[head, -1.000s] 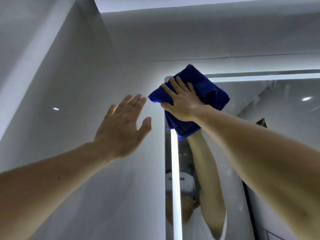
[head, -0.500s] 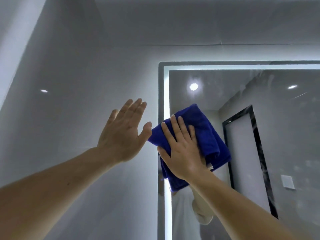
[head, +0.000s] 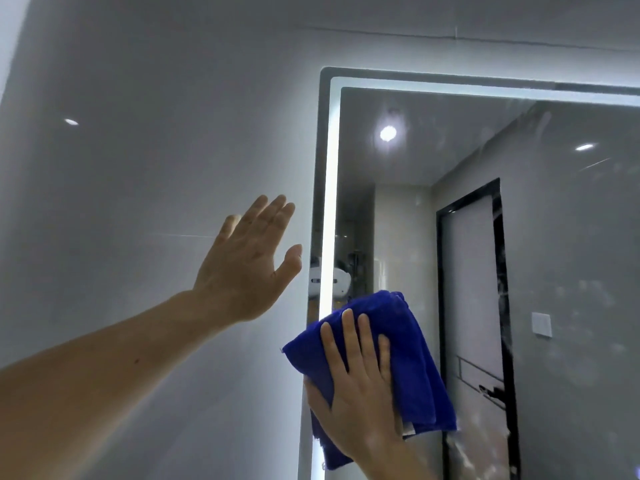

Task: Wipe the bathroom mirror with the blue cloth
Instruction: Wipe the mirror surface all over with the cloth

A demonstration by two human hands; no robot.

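Right hand flat on blue cloth against mirror; left hand spread on wall

You have no text, label, brand, number or sign to read anywhere here. The blue cloth under your right hand carries a small pale tag at its lower edge, too blurred to show any letters. The mirror and the wall are unmarked, and the white plate reflected in the glass is blank.
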